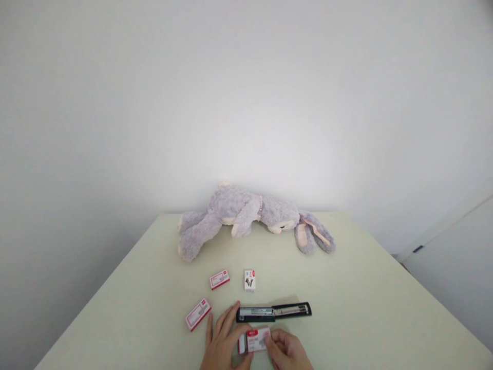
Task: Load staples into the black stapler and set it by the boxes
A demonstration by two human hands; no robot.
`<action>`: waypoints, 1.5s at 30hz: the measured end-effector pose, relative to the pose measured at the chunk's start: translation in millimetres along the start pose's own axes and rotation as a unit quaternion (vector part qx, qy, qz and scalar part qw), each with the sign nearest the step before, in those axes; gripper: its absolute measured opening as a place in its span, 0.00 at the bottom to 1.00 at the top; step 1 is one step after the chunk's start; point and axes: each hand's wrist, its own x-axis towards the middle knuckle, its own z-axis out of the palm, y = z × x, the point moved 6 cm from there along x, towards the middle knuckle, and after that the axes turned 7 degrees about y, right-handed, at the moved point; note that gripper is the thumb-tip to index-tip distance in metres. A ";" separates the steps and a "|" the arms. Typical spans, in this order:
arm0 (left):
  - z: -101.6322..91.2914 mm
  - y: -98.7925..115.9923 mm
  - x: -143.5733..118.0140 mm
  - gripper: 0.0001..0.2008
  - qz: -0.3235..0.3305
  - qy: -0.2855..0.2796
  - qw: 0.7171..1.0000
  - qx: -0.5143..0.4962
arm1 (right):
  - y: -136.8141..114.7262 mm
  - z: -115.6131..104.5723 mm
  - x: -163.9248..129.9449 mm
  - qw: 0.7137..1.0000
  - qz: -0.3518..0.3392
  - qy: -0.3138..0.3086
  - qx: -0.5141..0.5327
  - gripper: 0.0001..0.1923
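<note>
A small red-and-white staple box (259, 340) is at the table's near edge, between my two hands. My left hand (221, 340) grips its left end between thumb and index finger, the other fingers spread towards the stapler. At that end a white part sticks out beside a dark grey strip, so the box looks partly slid open. My right hand (287, 349) pinches the box's right end, its other fingers curled. Just beyond the box lies a black stapler (273, 311), unfolded flat with its metal inside showing; my left fingertips are close to its left end.
Two similar red-and-white boxes, a nearer one (198, 314) and a farther one (219, 279), lie to the left. A small white box with a dark picture (249, 281) lies beyond the stapler. A grey plush rabbit (234, 205) lies along the wall at the pale table's (346, 288) back.
</note>
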 end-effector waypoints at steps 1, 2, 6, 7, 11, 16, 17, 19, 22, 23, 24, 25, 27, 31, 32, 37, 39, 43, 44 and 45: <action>-1.0 -1.7 0.2 0.26 0.005 -0.002 1.000 -0.001 | 0.4 1.2 2.8 1.000 -0.009 0.010 -0.009 0.36; -1.7 -3.4 0.2 0.24 0.012 -0.005 1.000 -0.003 | 1.7 -0.5 4.9 0.999 -0.018 0.021 -0.021 0.35; -5.0 -12.1 -1.1 0.20 0.046 0.005 0.999 0.000 | 5.1 -27.3 3.5 0.991 -0.054 0.078 -0.096 0.29; -5.8 -13.9 -1.7 0.20 0.053 0.015 0.998 0.005 | 2.2 -35.3 0.9 0.985 -0.066 0.100 -0.122 0.27; -7.1 -14.4 -3.3 0.25 0.081 0.061 0.994 0.028 | -28.7 -42.9 -8.4 0.965 -0.122 0.148 -0.177 0.25; -9.4 -9.7 -0.7 0.25 0.092 0.079 0.992 0.048 | -64.3 -12.8 1.4 0.976 -0.157 0.095 -0.115 0.32; -10.2 -9.1 -0.2 0.24 0.092 0.078 0.991 0.050 | -66.7 -10.5 4.1 0.977 -0.155 0.101 -0.107 0.32; -11.7 -7.8 0.1 0.23 0.096 0.077 0.991 0.050 | -68.8 -8.6 7.5 0.976 -0.157 0.110 -0.103 0.31; -13.5 -7.1 0.0 0.23 0.093 0.074 0.992 0.037 | -67.9 -2.3 7.7 0.979 -0.159 0.087 -0.093 0.28; -14.0 -7.1 0.1 0.23 0.086 0.071 0.993 0.031 | -66.4 1.7 7.5 0.983 -0.150 0.073 -0.075 0.28; -14.3 -7.2 0.3 0.23 0.078 0.066 0.994 0.026 | -64.5 6.5 7.5 0.988 -0.136 0.058 -0.053 0.28; -14.5 -7.2 0.7 0.22 0.068 0.061 0.996 0.022 | -62.4 11.8 8.0 0.991 -0.120 0.044 -0.029 0.29; -14.7 -6.9 1.8 0.22 0.051 0.048 0.997 0.018 | -58.8 21.9 10.4 0.995 -0.092 0.026 0.015 0.30; -15.2 -5.6 3.9 0.23 0.040 0.037 0.998 0.019 | -59.6 32.4 18.4 0.994 -0.092 0.029 0.059 0.26; -15.6 -5.4 4.2 0.24 0.041 0.040 0.998 0.019 | -62.3 33.7 19.6 0.993 -0.103 0.030 0.048 0.24; -19.8 -3.6 3.8 0.25 0.050 0.074 0.996 0.012 | -89.9 37.0 13.6 0.979 -0.176 0.058 -0.085 0.10; -21.8 -3.7 2.7 0.23 0.040 0.088 0.995 0.006 | -102.0 37.4 7.1 0.969 -0.198 0.069 -0.129 0.09; -21.7 -6.0 1.2 0.17 -0.002 0.081 0.996 -0.043 | -109.6 40.3 -4.2 0.951 -0.224 0.036 -0.210 0.08; -21.1 -6.0 1.5 0.17 -0.008 0.070 0.996 -0.058 | -107.5 40.8 -5.8 0.945 -0.228 0.021 -0.232 0.08; -20.7 -6.0 2.0 0.17 -0.014 0.060 0.996 -0.071 | -104.3 40.8 -6.9 0.939 -0.233 0.005 -0.253 0.08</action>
